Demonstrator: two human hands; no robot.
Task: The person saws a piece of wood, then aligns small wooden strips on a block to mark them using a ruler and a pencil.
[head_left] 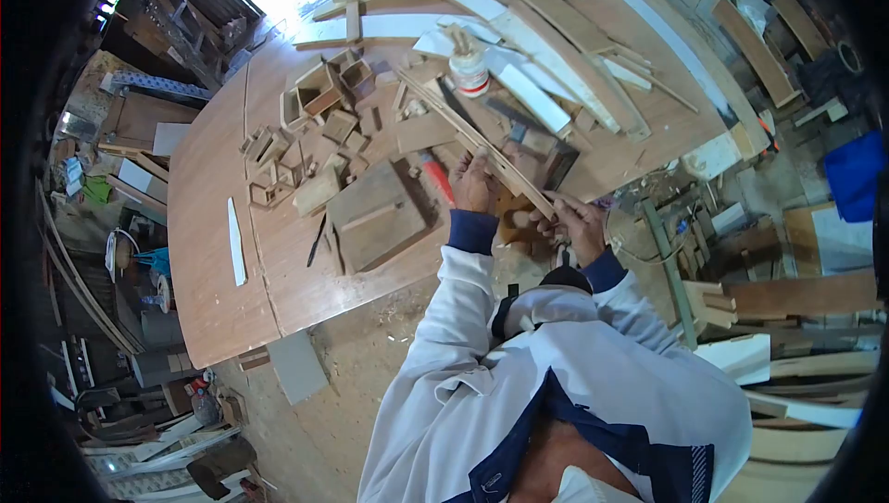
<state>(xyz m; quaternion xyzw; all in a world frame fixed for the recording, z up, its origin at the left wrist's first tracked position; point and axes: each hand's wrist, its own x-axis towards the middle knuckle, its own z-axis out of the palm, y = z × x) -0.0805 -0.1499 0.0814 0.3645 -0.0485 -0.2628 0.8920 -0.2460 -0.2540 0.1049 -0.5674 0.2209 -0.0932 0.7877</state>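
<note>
Surface (206, 262) carried, at far left, a thin white strip (236, 242). Next to the right came small open wooden frames (274, 186), then a dark pencil-like tool (317, 241) beside a thick wooden block (370, 225) with a loose stick on top.

Left hand (471, 186) was closed around a long, narrow wooden strip (511, 173), thumb uppermost. A red object (435, 177), type not determined, lay just beside that hand. Beyond it stood a white jar (469, 75) with a red band and sticks or brushes in its mouth.

Right hand (578, 228) was nearly shut, fingers curled at the strip's near end. The strip slanted away from the person, its far end above the cluttered middle of the surface.

Step in hand, as judged: two-handed holding or checking of the strip. Next move probably called for a steady grip at both points and clearance from the jar.

Not resolved: strip's underside, hidden; right fingertips, partly masked; whether the far end touched the pieces beneath; whether one strip or two were held. Outer edges of the view were lost to dark vignetting.
</note>
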